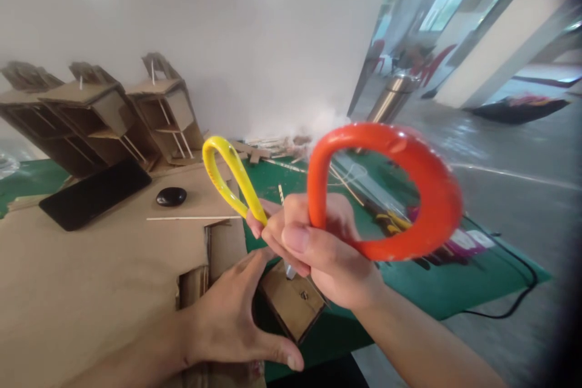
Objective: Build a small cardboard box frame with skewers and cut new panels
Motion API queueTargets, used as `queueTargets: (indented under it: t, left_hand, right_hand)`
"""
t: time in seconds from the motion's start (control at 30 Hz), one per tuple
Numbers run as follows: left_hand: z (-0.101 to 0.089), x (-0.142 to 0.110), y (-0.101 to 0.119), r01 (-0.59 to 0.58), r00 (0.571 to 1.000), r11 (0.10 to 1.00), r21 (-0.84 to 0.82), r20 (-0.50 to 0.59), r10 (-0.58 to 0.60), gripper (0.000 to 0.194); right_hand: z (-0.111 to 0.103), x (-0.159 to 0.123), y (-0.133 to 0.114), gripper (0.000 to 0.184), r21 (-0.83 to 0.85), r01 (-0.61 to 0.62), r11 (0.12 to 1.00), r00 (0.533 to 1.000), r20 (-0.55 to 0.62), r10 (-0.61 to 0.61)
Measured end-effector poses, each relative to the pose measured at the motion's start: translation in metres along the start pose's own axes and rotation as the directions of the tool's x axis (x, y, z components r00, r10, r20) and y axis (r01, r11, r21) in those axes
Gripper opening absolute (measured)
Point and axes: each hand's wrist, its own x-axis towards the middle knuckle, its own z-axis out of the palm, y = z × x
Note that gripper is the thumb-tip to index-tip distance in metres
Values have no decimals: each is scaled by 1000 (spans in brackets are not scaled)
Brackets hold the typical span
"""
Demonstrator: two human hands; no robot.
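My right hand is closed around large scissors, with a red-orange handle loop to the right and a yellow handle loop to the left. The blades point down toward a small brown cardboard piece and are mostly hidden behind my fingers. My left hand has thumb and fingers spread around that cardboard piece, touching its edge at the border of a big cardboard sheet.
Cardboard model structures stand at the back left. A black phone, a black oval object and a thin wooden stick lie on the sheet. A green cutting mat carries scraps, sticks and a black cable.
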Motion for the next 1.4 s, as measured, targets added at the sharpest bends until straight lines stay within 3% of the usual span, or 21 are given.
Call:
queueTargets:
  t: [0.17, 0.27, 0.37, 0.43, 0.63, 0.77, 0.9, 0.97, 1.1, 1.27, 1.4]
  left_hand:
    - [7, 2, 5, 1, 1000, 1000, 25, -8, -1, 90]
    - [-2, 2, 4, -2, 999, 999, 35, 50, 0, 104]
    - [-17, 2, -3, -43, 999, 999, 28, 26, 42, 110]
    - [-27, 2, -10, -46, 999, 999, 15, 7, 46, 95]
    - [-42, 3, -23, -64, 992, 995, 79, -99, 71, 25]
    - [-33, 0, -13, -132, 987, 983, 130, -79, 143, 29]
    - [-17, -2, -4, -116, 990, 971, 208, -56, 130, 85]
    - [-10, -1, -4, -89, 992, 967, 239, -65, 108, 99]
    - [-10, 3, -10, -45, 996, 987, 156, -74, 57, 96]
    - [-23, 8, -24, -72, 991, 986, -154, -127, 53, 91]
    - [-25, 5, -29, 7, 1000, 950, -312, -23, -15, 72]
  right_hand:
    - [1, 2, 0, 45, 68, -17, 998, 997, 74, 11]
    - [2, 2, -2, 41, 30, -28, 999, 999, 46, 27]
    - [0, 0, -4, 37, -38, -17, 999, 999, 36, 19]
    - [-3, -1, -4, 34, -70, 0, 998, 999, 51, 4]
    - [-6, -2, -2, 41, -4, -16, 1000, 1000, 15, 16]
    - [-5, -2, 0, 42, -32, 3, 999, 1000, 6, -3]
    - [-5, -2, -1, 41, 6, 2, 1000, 1000, 12, -2]
    - [-4, -2, -1, 39, 27, -4, 1000, 1000, 25, 3]
    - [-3, -2, -2, 34, 19, -8, 1000, 999, 44, 7]
    - [-7, -2, -1, 38, -37, 5, 999, 1000, 13, -4]
    - [-8, -1, -2, 40, -39, -8, 999, 1000, -30, 7]
